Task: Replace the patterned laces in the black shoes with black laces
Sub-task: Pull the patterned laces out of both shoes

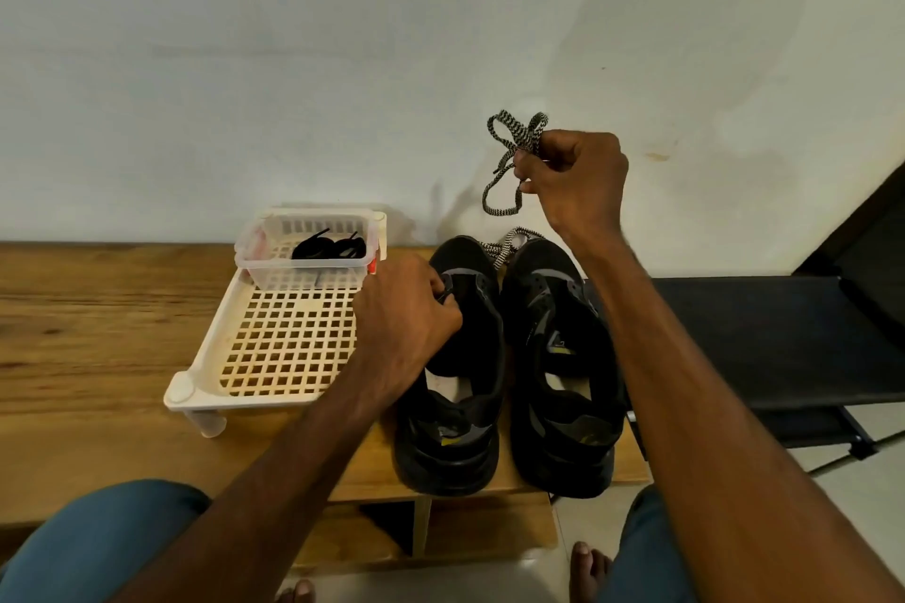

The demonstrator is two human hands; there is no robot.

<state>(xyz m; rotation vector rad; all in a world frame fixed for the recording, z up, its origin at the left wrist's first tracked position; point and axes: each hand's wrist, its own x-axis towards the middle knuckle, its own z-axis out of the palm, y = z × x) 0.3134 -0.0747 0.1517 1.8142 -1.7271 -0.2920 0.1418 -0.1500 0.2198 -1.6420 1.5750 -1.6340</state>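
Observation:
Two black shoes stand side by side on the wooden table, heels toward me. My left hand [406,309] grips the left shoe [450,387] at its tongue and eyelet area. My right hand [573,181] is raised above the right shoe [558,357] and holds a bunched black-and-white patterned lace [514,147], loops hanging from my fingers. Another patterned lace [504,247] lies behind the shoes' toes. Black laces [329,247] rest in a small clear basket [274,267] at the back of a cream tray.
The cream perforated tray [274,348] on short legs stands left of the shoes on the wooden table [98,333]. A black folding cot [759,338] sits to the right. A white wall is close behind. My knees and bare feet are at the bottom.

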